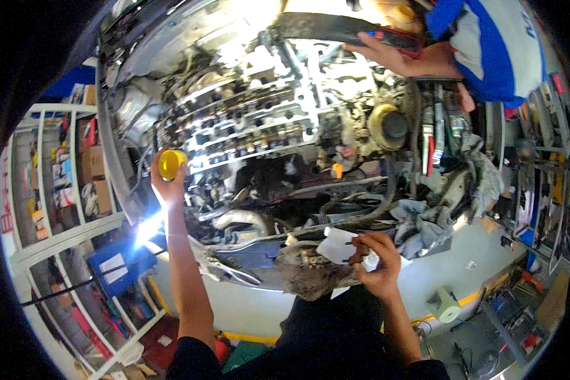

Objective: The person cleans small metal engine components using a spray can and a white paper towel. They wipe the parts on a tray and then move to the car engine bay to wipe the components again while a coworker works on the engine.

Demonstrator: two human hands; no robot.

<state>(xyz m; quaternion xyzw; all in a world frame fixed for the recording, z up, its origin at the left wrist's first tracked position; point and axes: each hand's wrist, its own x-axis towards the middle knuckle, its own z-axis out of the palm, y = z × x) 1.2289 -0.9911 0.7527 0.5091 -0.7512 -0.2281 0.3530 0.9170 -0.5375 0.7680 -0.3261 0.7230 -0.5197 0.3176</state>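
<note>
My left hand (168, 187) reaches up to the left end of an opened car engine (253, 120), its fingers wrapped round a small yellow cup (172, 164). The cup's round mouth faces me; what it holds, if anything, I cannot make out. Low and right of centre, my right hand (382, 265) pinches a small brown part (359, 252) with two dark pins sticking out to the left. Just beside that part is a white sheet (337, 246), perhaps paper. A crumpled, dirty rag (307, 272) lies on the car's front edge, left of my right hand.
At the upper right, a co-worker's hand (392, 60) is by a long dark and red lamp (361, 31). Tools (434, 133) and grey cloths (424, 221) lie along the engine bay's right side. Shelves (63, 240) stand left; a bright light (151, 229) shines beside my left forearm.
</note>
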